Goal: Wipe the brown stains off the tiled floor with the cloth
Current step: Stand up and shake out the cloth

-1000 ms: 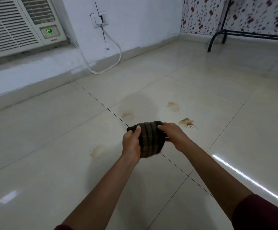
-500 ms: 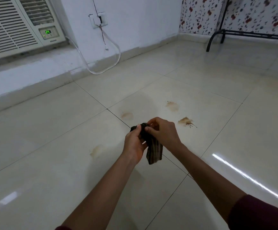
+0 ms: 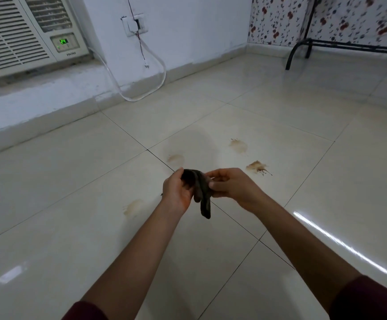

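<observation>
— Holding the dark cloth [image 3: 201, 190] up in front of me, above the tiled floor [image 3: 280, 125], both arms stretched out.

— Which hand has it?

— Both. My left hand [image 3: 178, 192] has its fingers and thumb curled round the bunched top, and my right hand [image 3: 230, 186] pinches it from the other side. The loose end hangs down between them.

— And the stains?

— Four brown ones on the pale tiles. One smudge [image 3: 176, 159] lies just beyond my left hand, a second [image 3: 238, 145] farther out, a darker splatter [image 3: 257, 167] just past my right hand, and a faint one [image 3: 132, 206] to the left of my left forearm.

— Anything else from the head camera?

— An air conditioner [image 3: 26, 33] in the far wall reading 24, a white cable [image 3: 141, 95] looping to the floor, and a black metal frame [image 3: 326, 46] by the flowered wall.
</observation>
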